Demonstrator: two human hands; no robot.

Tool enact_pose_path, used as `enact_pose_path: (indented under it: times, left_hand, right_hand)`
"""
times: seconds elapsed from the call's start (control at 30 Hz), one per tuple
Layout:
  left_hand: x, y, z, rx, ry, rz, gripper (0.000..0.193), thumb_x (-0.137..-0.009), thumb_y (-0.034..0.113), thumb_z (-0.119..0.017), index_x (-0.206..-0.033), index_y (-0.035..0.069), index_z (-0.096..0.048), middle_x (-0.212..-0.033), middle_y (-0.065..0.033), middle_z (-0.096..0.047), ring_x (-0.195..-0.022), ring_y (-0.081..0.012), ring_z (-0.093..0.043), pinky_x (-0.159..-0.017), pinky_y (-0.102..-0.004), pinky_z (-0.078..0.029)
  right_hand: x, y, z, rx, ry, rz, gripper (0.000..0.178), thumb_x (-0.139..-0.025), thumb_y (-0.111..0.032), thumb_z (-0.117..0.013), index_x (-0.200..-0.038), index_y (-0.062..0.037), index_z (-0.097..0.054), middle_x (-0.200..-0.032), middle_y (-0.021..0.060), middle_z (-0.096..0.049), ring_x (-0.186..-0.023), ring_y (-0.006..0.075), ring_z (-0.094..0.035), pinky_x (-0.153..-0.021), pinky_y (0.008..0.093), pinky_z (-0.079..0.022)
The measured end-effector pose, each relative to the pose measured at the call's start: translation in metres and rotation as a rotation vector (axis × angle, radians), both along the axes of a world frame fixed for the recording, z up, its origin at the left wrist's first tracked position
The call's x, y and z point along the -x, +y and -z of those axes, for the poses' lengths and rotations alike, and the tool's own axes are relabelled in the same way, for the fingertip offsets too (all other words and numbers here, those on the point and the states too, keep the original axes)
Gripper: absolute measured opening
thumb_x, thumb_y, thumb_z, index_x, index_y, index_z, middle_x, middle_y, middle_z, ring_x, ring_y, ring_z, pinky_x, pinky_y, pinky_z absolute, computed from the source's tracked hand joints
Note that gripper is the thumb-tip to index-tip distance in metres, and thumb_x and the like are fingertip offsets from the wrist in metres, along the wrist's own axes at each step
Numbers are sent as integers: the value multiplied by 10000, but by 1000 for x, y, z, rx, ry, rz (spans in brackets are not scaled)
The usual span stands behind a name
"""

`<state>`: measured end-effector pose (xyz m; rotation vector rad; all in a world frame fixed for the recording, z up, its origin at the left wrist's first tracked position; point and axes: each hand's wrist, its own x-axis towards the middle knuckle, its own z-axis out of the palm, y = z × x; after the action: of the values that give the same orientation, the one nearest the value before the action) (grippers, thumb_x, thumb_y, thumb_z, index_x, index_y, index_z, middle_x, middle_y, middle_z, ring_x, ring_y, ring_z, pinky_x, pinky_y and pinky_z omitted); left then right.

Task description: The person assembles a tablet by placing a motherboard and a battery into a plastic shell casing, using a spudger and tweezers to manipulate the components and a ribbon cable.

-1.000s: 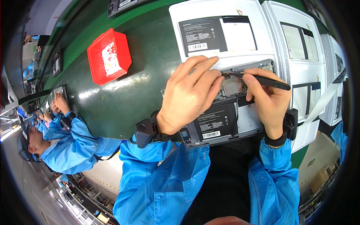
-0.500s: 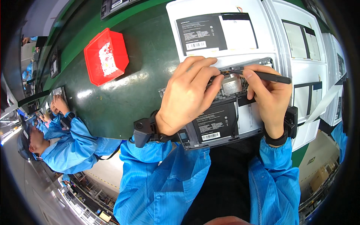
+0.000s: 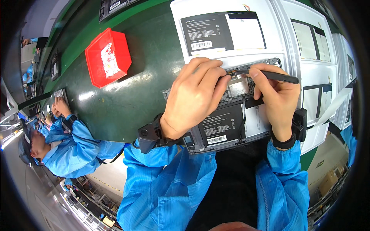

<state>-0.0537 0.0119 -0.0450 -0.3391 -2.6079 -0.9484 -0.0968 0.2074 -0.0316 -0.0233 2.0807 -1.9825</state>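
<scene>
**A:** Head view, only one. How far along?

**Me:** Midway, I'd say. Opened device [image 3: 202,148] is right in front of me at the worktop's [image 3: 154,44] near edge. Its black-and-white battery [image 3: 218,125] already lies in the near half; the board [image 3: 226,97] in the far half is exposed, no cover on. Looks unfinished there; can't tell if any connector's seated.

**A:** Fingers?

**Me:** My right fingers [image 3: 263,84] grasp black tweezers [image 3: 280,77], tips by a small orange bit [image 3: 231,72] on the board. My left fingers [image 3: 213,74] are bent in beside the tips; can't tell if they pinch anything.

**A:** Materials?

**Me:** Device: thin, dark, squared-off frame. Battery: flat, matte black on the left, smooth white on the right. Shiny silver shield plate [image 3: 239,88] on the board. Farther off, another battery pack [image 3: 204,34] on a white tray [image 3: 273,38], prob foam. Left: glossy red plastic bin [image 3: 122,48] w/ white bits [image 3: 110,61].
</scene>
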Motion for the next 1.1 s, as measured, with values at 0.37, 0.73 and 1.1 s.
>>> enact_pose_path:
  times: [0.37,0.73,1.1]
  left_hand:
    - [1,0,-1,-36,-7,-12,164,-781,7,-799,-920,5,-712,-980,-121,-735,-915,-318,-693,-781,-383,-568]
    - [18,-6,-18,-250,-559,-131,173,-849,104,-764,-961,-22,-724,-836,-139,-737,-708,-212,-700,-703,-346,-541]
    - [-13,3,-2,391,32,33,450,-674,19,-686,-1118,79,-724,-1112,-36,-706,-900,-214,-672,-713,-356,-567]
  right_hand:
    - [0,-3,1,-32,23,-2,140,-914,-22,-752,-1032,53,-751,-794,31,-701,-594,40,-567,-521,177,-411]
    - [1,-4,3,-58,28,-1,147,-918,-42,-753,-1032,51,-749,-788,34,-698,-596,42,-571,-521,175,-402]
    - [-1,-1,4,-32,80,22,176,-910,-27,-758,-1063,59,-736,-802,48,-705,-599,56,-595,-518,176,-432]
